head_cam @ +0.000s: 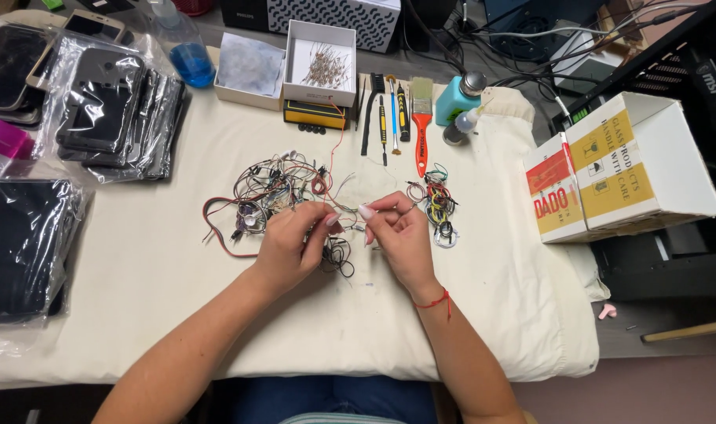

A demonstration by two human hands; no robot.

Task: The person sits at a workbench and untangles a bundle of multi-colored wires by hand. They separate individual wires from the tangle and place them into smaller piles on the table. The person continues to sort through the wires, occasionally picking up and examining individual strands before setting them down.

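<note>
My left hand [293, 243] and my right hand [397, 235] meet over the middle of the cream cloth-covered table [161, 275]. Both pinch thin wires that run from a tangled bundle of coloured wires [275, 188] lying just beyond my left hand. A small dark coil of wire [338, 255] hangs between my hands. To the right of my right hand lies a second, smaller bunch of coloured wires [436, 200]. A red thread bracelet circles my right wrist.
A white box of small components [320, 51], screwdrivers [391, 118] and an orange-handled brush [421, 126] lie at the back. Bagged phones [114, 102] and dark bagged panels [20, 243] fill the left side. A cardboard box [625, 169] stands at the right, beside a teal bottle [456, 98].
</note>
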